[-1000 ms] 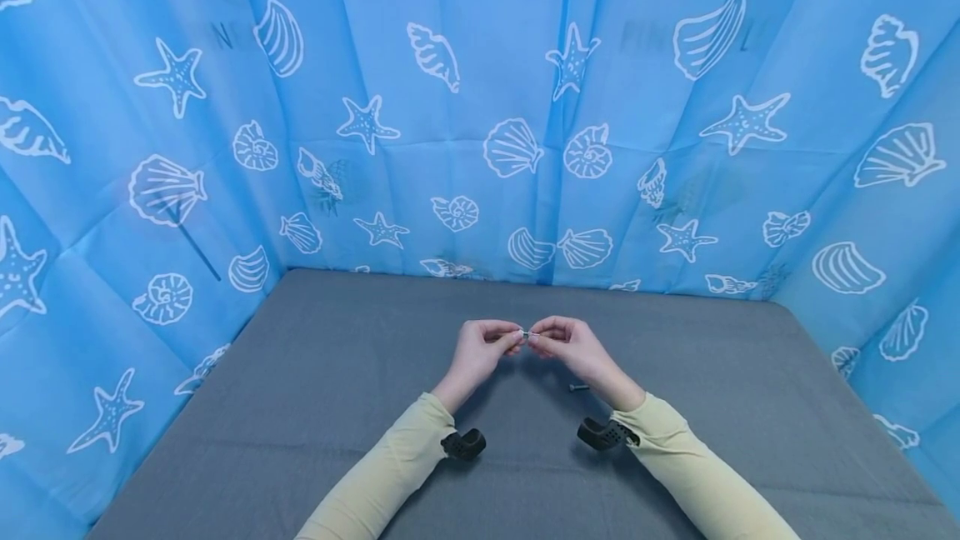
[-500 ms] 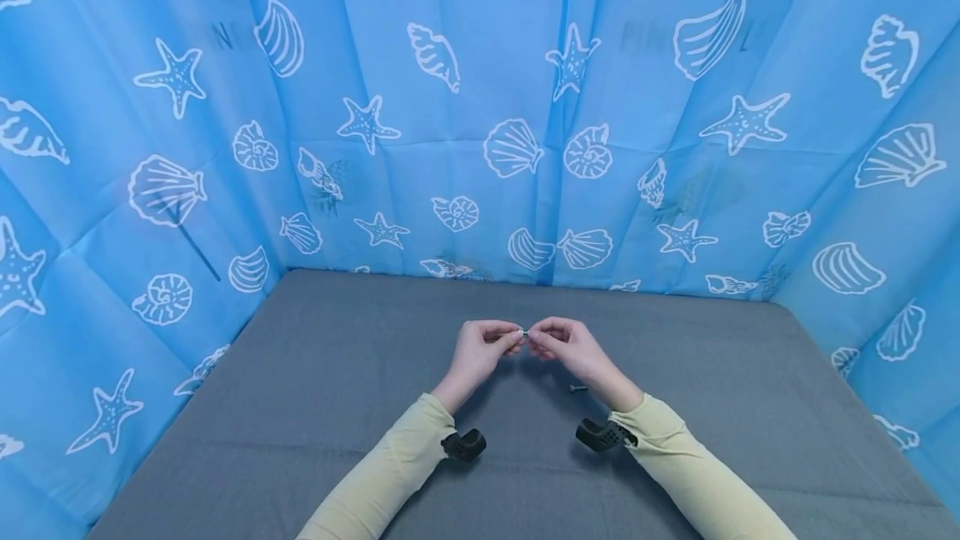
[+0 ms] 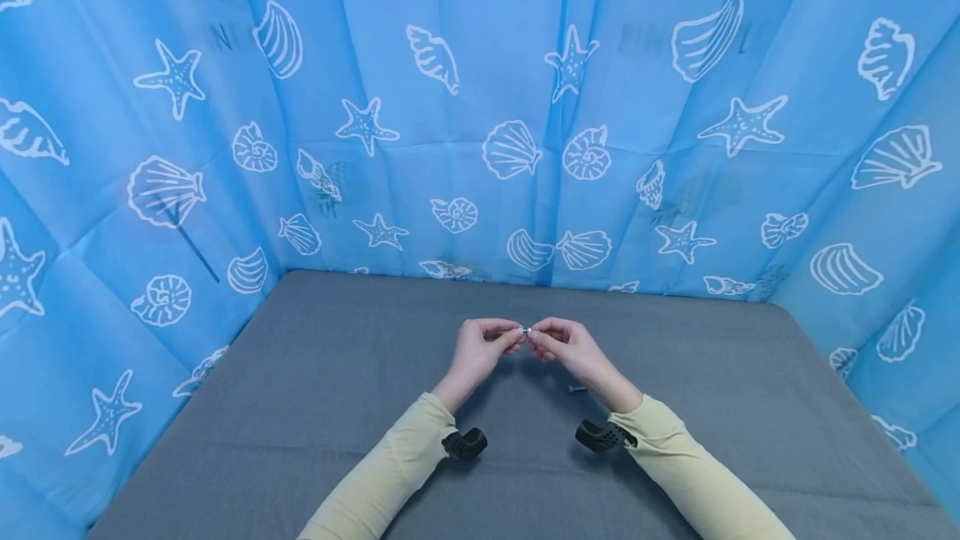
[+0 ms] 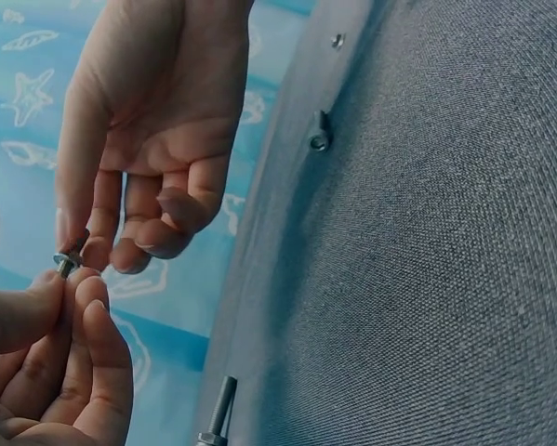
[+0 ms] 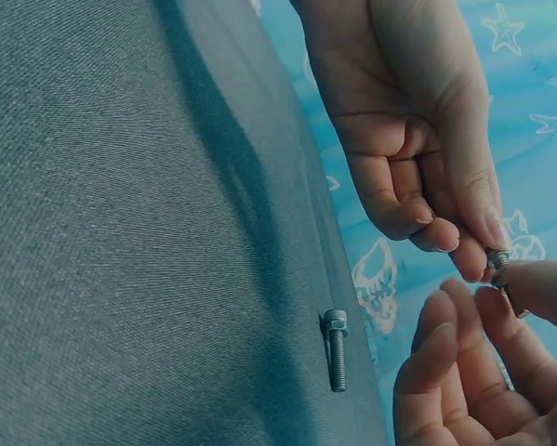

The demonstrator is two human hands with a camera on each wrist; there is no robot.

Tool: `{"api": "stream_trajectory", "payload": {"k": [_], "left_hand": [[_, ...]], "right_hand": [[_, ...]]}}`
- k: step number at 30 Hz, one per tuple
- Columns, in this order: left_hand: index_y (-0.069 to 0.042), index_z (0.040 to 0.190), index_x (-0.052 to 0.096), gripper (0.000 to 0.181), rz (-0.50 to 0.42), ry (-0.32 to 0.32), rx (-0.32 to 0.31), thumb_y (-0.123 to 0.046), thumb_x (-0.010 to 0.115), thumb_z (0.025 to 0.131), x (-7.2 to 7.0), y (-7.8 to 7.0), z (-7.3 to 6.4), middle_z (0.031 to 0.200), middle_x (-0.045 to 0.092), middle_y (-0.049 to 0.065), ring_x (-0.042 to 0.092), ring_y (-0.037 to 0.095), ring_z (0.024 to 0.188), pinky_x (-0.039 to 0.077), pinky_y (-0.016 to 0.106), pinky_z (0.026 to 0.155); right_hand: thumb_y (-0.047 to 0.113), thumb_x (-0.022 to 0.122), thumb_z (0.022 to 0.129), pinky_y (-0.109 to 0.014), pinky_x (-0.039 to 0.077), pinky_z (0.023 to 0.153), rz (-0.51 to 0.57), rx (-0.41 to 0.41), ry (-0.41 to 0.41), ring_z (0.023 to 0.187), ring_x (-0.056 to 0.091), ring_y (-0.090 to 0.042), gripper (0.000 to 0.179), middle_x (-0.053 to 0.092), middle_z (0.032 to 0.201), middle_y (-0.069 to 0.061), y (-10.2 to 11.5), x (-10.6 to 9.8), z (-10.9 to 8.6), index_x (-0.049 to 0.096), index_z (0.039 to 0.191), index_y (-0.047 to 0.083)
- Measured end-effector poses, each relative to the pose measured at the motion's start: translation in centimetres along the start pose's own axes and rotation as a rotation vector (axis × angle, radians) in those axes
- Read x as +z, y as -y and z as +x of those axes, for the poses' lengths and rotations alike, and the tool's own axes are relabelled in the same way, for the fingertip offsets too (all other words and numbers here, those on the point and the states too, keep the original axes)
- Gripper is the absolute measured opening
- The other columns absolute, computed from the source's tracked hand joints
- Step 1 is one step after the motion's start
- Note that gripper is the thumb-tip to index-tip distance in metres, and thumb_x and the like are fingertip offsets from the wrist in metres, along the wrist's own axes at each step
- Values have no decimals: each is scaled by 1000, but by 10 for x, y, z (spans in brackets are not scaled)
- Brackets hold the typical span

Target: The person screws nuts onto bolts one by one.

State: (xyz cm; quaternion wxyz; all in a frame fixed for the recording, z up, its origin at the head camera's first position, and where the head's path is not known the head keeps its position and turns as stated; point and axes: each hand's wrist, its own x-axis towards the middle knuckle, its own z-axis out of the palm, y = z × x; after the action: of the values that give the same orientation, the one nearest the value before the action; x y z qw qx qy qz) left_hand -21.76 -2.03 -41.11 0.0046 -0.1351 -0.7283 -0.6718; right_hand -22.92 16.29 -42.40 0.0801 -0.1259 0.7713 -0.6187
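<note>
Grey tabletop (image 3: 337,373); left hand (image 3: 480,346), right hand (image 3: 576,348) partly hide pinched fastener (image 4: 67,261).

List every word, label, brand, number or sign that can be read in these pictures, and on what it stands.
"PIN": faint, on the curtain, right of its middle; the letters after it are too faint.
"L": faint, on the curtain, farther right; its neighbours are unclear.
"N": faint, on the curtain's left part.
Held fastener, loose bolts: nothing readable.
</note>
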Motion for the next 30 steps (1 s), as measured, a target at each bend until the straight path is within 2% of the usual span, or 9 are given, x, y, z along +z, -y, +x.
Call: {"api": "stream_trajectory", "payload": {"k": [4,8,12,15,19,20,22,26,30], "left_hand": [[12,99,69,15,-2,-9,28,1,64,90,-1,-10,-7,87,69,25,66,42,81,55,53,75],[11,99,69,15,24,-19,45,0,64,90,0,-2,-6,84,70,19,68,32,76,57,45,70],[11,101,69,16,31,-17,23,-1,64,91,1,-7,-7,87,70,21,68,34,79,57,46,73],[7,101,70,17,11,-14,3,-6,66,91,0,3,-3,87,70,19,68,34,81,55,51,76],[0,100,73,17,5,-14,-11,-13,69,89,0,27,7,83,72,7,69,21,76,56,49,76],[-1,100,73,17,8,-12,-15,-14,69,89,0,27,7,83,72,6,69,19,75,56,49,76],[-2,100,74,17,7,-9,-22,-14,69,89,0,28,8,83,72,6,69,21,76,56,48,76],[0,99,73,16,-6,-8,-14,-12,68,89,0,27,7,86,71,12,69,28,80,56,47,76],[7,101,70,16,-10,-8,-2,-4,65,90,0,15,1,89,70,20,68,38,83,55,51,77]], "right_hand": [[23,56,99,-50,52,81,23,25,-9,93,62,-39,30,64,99,-23,1,1,-1,61,109,-6],[18,60,96,-52,51,81,14,5,-20,94,62,-39,28,65,102,-25,4,1,-3,59,110,-5],[19,59,97,-55,49,84,-5,14,-10,95,61,-40,28,65,99,-24,8,2,-4,61,108,-7],[23,56,99,-51,52,82,0,24,-8,92,62,-37,32,66,96,-22,7,2,-3,62,107,-8],[21,60,96,-45,54,78,6,-5,-19,90,63,-34,31,66,96,-20,2,1,-1,60,109,-7],[20,62,96,-46,54,78,4,-11,-19,89,63,-33,30,67,96,-18,3,1,-1,60,110,-7],[19,63,95,-47,53,79,-14,-15,-20,91,62,-35,30,67,97,-18,4,1,-2,60,111,-6],[24,59,97,-49,51,82,-28,30,-32,93,63,-34,32,68,97,-18,7,1,-2,63,109,-5],[27,58,98,-51,51,84,-7,55,-39,94,64,-35,35,67,98,-20,7,1,-3,62,110,-6]]}}
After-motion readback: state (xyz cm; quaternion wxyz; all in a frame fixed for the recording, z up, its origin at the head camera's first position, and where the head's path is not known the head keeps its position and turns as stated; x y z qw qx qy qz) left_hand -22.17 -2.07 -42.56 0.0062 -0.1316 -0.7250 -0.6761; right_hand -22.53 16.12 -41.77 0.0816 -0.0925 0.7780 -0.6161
